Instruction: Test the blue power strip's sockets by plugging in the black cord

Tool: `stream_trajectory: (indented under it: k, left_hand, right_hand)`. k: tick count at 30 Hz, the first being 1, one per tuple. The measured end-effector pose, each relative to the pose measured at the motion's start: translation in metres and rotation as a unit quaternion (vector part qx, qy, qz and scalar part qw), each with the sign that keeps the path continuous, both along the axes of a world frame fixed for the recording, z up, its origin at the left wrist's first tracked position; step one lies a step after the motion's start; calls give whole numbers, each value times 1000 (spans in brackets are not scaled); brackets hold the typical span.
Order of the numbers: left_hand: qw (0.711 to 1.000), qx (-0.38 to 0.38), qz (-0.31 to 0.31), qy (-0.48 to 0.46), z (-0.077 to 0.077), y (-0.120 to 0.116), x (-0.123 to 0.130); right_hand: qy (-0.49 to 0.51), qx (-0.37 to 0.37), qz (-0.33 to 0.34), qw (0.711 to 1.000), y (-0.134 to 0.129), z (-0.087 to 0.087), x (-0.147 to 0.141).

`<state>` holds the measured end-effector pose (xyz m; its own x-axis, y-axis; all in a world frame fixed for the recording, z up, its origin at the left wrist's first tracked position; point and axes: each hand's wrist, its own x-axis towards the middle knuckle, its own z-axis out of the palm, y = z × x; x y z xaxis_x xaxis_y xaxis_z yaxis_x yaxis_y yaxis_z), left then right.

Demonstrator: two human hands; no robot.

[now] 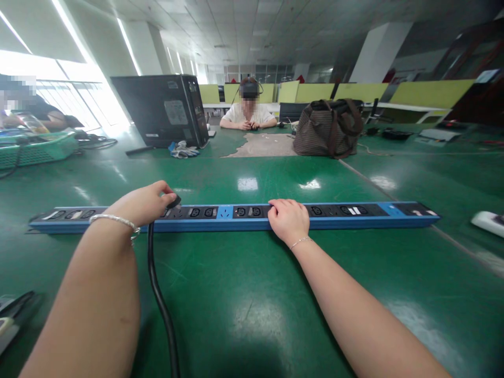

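A long blue power strip (220, 225) with black socket panels lies across the green table in front of me. My left hand (145, 201) is closed on a black power plug (177, 201), just over the sockets left of the strip's middle. From under that hand a thick black cable (159, 294) runs down toward me. Whether the plug's pins touch a socket cannot be made out. Right of the middle, my right hand (289, 219) is wrapped over the strip, fingers on its far edge and palm against the near side.
Across the green table (220, 294) sits a person (248, 107). A black computer case (165, 110), gloves (184, 150) and a brown bag (328, 128) stand toward the back. At left is a green basket (51, 152) near another person; a white object (488, 223) lies at right.
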<state>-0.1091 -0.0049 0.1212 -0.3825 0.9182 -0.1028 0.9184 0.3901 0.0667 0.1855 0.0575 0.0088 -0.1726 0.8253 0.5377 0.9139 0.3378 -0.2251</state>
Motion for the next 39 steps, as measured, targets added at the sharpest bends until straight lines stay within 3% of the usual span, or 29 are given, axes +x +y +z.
stream_trajectory:
  k: [7,30,39]
  left_hand:
    - [999,-42,-7,21,-21,10,-12]
    - [998,-53,-18,14,-28,13,-8]
    - [998,-27,-13,63,-47,17,-17]
  right_hand:
    - [-2,-1,-3,1000,0,0,0]
    - [-3,1,-4,1000,1,-1,0]
    - [1,-3,-1,1000,0,0,0]
